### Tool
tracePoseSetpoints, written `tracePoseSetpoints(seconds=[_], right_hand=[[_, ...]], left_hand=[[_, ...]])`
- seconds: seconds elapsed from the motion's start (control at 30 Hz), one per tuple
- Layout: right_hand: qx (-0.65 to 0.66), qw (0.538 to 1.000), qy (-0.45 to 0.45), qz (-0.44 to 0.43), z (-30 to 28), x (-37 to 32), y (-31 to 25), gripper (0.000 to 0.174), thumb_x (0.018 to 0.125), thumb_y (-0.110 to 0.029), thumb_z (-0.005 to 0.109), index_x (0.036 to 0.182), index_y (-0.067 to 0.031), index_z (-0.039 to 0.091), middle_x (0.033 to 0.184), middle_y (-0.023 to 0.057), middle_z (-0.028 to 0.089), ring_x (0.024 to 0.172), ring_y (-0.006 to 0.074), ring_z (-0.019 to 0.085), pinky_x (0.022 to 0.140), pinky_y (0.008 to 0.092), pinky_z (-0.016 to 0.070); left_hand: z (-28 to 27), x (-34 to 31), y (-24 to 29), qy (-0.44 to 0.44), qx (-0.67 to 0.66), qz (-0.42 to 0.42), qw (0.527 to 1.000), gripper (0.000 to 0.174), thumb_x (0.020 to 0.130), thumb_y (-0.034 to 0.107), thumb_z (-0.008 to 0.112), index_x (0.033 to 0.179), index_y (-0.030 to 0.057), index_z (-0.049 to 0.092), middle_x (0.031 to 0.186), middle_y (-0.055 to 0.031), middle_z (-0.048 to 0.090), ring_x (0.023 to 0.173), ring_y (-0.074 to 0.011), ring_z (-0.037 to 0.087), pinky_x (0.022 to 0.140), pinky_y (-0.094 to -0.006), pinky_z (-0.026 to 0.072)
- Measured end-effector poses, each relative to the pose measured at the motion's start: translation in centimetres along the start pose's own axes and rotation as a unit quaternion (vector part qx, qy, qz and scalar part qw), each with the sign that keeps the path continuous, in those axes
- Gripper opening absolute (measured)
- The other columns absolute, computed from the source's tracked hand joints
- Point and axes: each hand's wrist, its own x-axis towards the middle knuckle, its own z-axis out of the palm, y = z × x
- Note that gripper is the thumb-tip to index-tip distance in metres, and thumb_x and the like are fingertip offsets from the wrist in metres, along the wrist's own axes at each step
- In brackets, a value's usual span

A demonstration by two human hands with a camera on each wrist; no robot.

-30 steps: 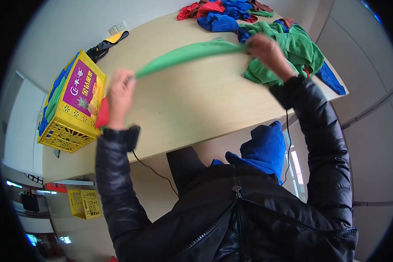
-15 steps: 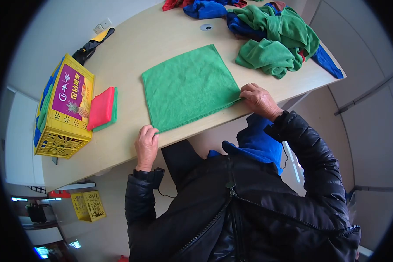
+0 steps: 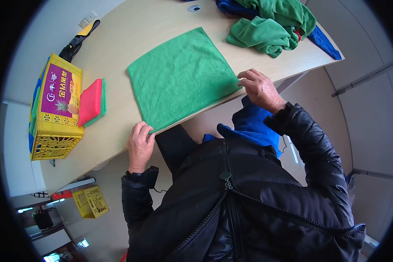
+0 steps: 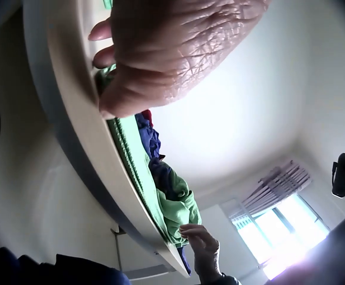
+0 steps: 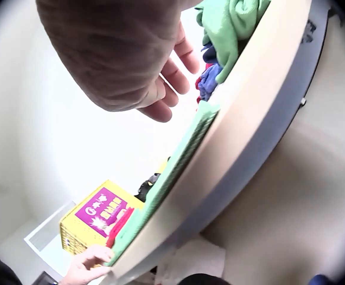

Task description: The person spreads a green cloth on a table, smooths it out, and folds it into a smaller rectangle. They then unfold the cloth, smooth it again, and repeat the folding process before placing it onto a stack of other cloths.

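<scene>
And there was the green cloth (image 3: 183,74), spread flat on the table (image 3: 113,105), right up at its near edge! The head view gave its whole upper face; both wrist views caught it nearly edge-on, hem in profile. The right wrist view settled one thing the head view left unclear: the right hand (image 3: 261,91) was open and free, its bent fingers just apart from the cloth's near right corner. Over on the left, the left hand (image 3: 140,146) touched the near left corner, fingers loosely bent, thumb and fingers spread in the left wrist view. Only that view had the bright window (image 4: 282,228) and gathered curtain (image 4: 276,187). The yellow crate (image 3: 56,105) showed in the head and right wrist views, the red cloth (image 3: 90,102) just beside it. And the lie of it? The long axis ran along the near edge, slanting from near left to farther right, the short sides reaching away and leaning left; a rumpled pile (image 3: 266,35) sat at far right.
</scene>
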Motion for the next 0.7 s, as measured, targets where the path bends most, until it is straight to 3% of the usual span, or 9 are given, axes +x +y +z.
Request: tracePoseSetpoints(seconds=[0.17,0.27,0.33,0.4,0.5,0.53,0.63,0.67,0.7], right_hand=[[0.115,0.993,-0.006,0.041,3.0,4.7,-4.5,0.029,0.089,-0.010,0.063,0.117,-0.0074,0.063,0.127,0.0156,0.060,0.116,0.0355,0.058,0.096,0.0439,0.0503],[-0.010,0.999,0.000,0.043,7.0,6.3,-5.6,0.046,0.095,-0.031,0.060,0.136,-0.0110,0.055,0.144,0.0171,0.049,0.135,0.0385,0.045,0.110,0.0501,0.0382],[-0.028,0.998,-0.017,0.050,7.7,6.5,-6.1,0.052,0.096,-0.038,0.058,0.141,-0.0122,0.052,0.148,0.0172,0.045,0.138,0.0394,0.039,0.113,0.0526,0.0334],[-0.073,0.993,-0.052,0.081,8.1,6.5,-6.4,0.064,0.097,-0.051,0.052,0.150,-0.0148,0.044,0.155,0.0172,0.037,0.146,0.0411,0.028,0.117,0.0575,0.0239],[-0.083,0.991,-0.053,0.089,8.5,5.9,-6.2,0.068,0.096,-0.056,0.050,0.150,-0.0154,0.044,0.156,0.0172,0.037,0.146,0.0420,0.028,0.117,0.0603,0.0224],[-0.090,0.990,-0.057,0.095,8.5,5.7,-5.9,0.069,0.096,-0.059,0.049,0.150,-0.0157,0.044,0.156,0.0171,0.036,0.146,0.0425,0.027,0.117,0.0617,0.0216],[-0.087,0.989,-0.066,0.100,8.3,5.8,-5.8,0.070,0.095,-0.060,0.049,0.149,-0.0159,0.045,0.156,0.0169,0.037,0.146,0.0425,0.028,0.117,0.0618,0.0211],[-0.083,0.989,-0.071,0.102,8.3,5.8,-5.8,0.071,0.095,-0.061,0.048,0.149,-0.0160,0.045,0.156,0.0168,0.037,0.146,0.0425,0.028,0.117,0.0619,0.0209],[-0.086,0.988,-0.068,0.106,8.3,5.8,-5.8,0.071,0.095,-0.061,0.048,0.149,-0.0160,0.045,0.156,0.0168,0.037,0.146,0.0425,0.028,0.117,0.0619,0.0209]], left_hand=[[-2.0,1.4,0.4,-0.022,0.036,0.029,0.999,0.015,0.083,0.005,0.070,0.096,0.0020,0.064,0.109,-0.0136,0.062,0.096,-0.0349,0.064,0.083,-0.0418,0.0518],[-3.0,3.6,-1.1,-0.021,0.037,0.023,0.999,0.016,0.088,0.011,0.068,0.101,0.0021,0.065,0.116,-0.0153,0.062,0.102,-0.0363,0.063,0.087,-0.0425,0.0512],[-2.9,6.2,-2.5,-0.018,0.029,0.016,0.999,0.020,0.092,0.016,0.066,0.106,0.0025,0.066,0.121,-0.0166,0.062,0.107,-0.0372,0.062,0.090,-0.0427,0.0508],[-2.3,9.5,-4.2,-0.054,0.043,0.033,0.997,0.036,0.097,0.026,0.062,0.126,0.0046,0.061,0.138,-0.0195,0.055,0.125,-0.0374,0.054,0.102,-0.0412,0.0461],[0.4,14.4,-5.6,-0.128,0.070,0.065,0.987,0.057,0.098,0.038,0.058,0.147,0.0106,0.045,0.155,-0.0198,0.039,0.142,-0.0379,0.038,0.114,-0.0439,0.0361],[1.6,16.3,-5.8,-0.126,0.070,0.070,0.987,0.057,0.098,0.038,0.058,0.147,0.0106,0.045,0.155,-0.0198,0.039,0.142,-0.0379,0.038,0.114,-0.0439,0.0361],[5.2,20.7,-6.3,-0.168,0.166,0.072,0.969,0.072,0.098,0.056,0.051,0.157,0.0205,0.030,0.163,-0.0175,0.025,0.149,-0.0411,0.024,0.115,-0.0589,0.0309],[5.8,21.4,-6.3,-0.167,0.166,0.077,0.969,0.072,0.098,0.056,0.051,0.157,0.0205,0.030,0.163,-0.0175,0.025,0.149,-0.0411,0.024,0.115,-0.0589,0.0309],[6.2,22.1,-6.4,-0.191,0.172,0.020,0.966,0.075,0.097,0.060,0.049,0.158,0.0225,0.028,0.164,-0.0164,0.021,0.150,-0.0419,0.021,0.114,-0.0624,0.0282]])
